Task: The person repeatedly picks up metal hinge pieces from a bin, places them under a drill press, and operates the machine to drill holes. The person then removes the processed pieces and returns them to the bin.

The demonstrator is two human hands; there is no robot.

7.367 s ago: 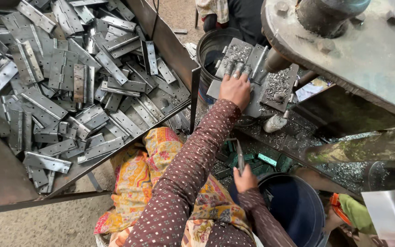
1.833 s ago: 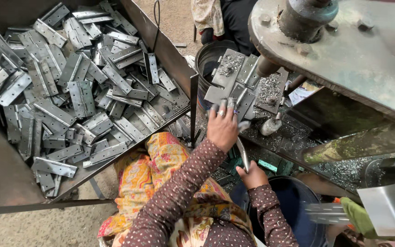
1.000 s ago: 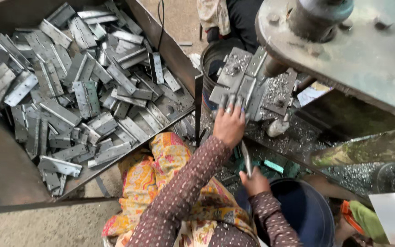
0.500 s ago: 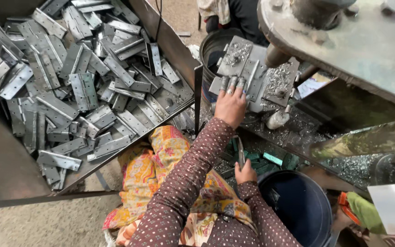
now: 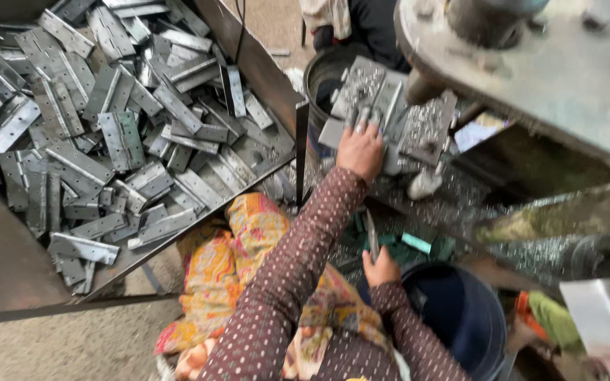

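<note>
**A:** Where is the person's left hand?

**B:** It reaches up to the machine table, palm down on a grey metal plate that lies under the machine's round shaft. The fingers are spread and laid flat on the plate, pressing rather than wrapping around it.

**A:** And the right hand?

**B:** It sits lower, close to the body, with the fingers curled tight around a thin metal rod that points upward. It is just above the rim of a dark blue bucket.

**A:** What lies near the plate?

**B:** A 2nd plate, covered in metal shavings, is just to the right of the hand. Behind both stands a black bucket. More shavings lie scattered on the surface below the machine.

**A:** And on the left?

**B:** A big metal bin heaped with grey hinge plates, well apart from both hands. Its near corner comes close to the left sleeve, which is brown with pale dots. A bright orange and yellow cloth covers the person's lap.
</note>
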